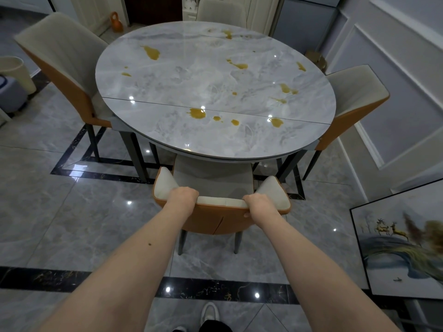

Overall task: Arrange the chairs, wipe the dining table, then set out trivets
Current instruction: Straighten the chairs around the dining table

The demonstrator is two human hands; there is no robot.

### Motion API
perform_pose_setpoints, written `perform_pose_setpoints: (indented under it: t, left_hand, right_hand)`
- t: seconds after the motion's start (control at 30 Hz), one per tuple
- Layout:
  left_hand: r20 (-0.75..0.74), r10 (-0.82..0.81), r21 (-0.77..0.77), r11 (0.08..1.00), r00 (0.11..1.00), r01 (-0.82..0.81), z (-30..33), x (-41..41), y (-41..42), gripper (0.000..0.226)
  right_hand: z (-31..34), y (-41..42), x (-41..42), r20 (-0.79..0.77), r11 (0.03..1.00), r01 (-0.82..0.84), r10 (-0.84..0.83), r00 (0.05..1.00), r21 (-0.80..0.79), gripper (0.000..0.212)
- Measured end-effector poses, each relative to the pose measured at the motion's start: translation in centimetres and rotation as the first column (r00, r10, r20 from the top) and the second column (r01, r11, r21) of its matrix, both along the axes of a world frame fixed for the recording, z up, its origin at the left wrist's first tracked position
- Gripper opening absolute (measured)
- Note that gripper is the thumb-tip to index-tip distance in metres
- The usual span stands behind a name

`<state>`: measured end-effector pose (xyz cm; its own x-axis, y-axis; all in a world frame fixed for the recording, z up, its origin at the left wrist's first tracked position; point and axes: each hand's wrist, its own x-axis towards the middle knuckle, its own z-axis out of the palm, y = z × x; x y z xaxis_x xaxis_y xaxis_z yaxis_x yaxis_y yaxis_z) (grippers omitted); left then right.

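Hands, left [183, 197] and right [257, 204], curled tight over near chair [217, 218] top, fingertips hidden behind it. Chair seat half tucked under stained worktop [167, 92]. Far chair [221, 9] mostly cut off.

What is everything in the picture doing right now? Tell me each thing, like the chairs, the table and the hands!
Dining table: dirty, yellow-brown spills, not wiped.
Near chair: seat partly under the table, backrest gripped.
Left hand: grips the near chair's backrest.
Right hand: grips the backrest too.
Left chair: at the table, angled.
Right chair: at the table.
Far chair: tucked in.
Framed picture: standing on the floor.
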<state>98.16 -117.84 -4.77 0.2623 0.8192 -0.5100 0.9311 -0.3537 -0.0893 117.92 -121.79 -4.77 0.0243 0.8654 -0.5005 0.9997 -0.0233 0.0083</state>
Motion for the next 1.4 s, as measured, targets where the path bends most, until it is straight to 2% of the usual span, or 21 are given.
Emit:
perform_pose_setpoints:
  t: [0.17, 0.87, 1.13, 1.4]
  left_hand:
    - [-0.011, -0.015, -0.031, 0.999, 1.0, 0.015, 0.1, -0.1, 0.2, 0.036]
    - [-0.003, -0.019, 0.022, 1.0, 1.0, 0.019, -0.2, -0.2, 0.3, 0.032]
    - [0.0, -0.02, 0.021, 1.0, 1.0, 0.02, -0.2, -0.2, 0.0, 0.032]
    - [0.015, -0.03, 0.012, 0.999, 0.999, 0.029, 0.6, -0.6, -0.5, 0.04]
  right_hand:
    - [-0.1, -0.2, -0.2, 0.0, 1.0, 0.007, -0.007, 1.0, -0.004, 0.03]
    - [-0.4, -0.2, -0.1, 0.011, 1.0, -0.006, 0.006, 1.0, 0.028, 0.023]
    - [-0.2, -0.1, 0.0, 0.011, 1.0, -0.009, 0.009, 1.0, 0.007, 0.029]
    - [0.2, -1.5, 0.1, -0.023, 0.996, -0.005, 0.008, 1.0, 0.094, 0.043]
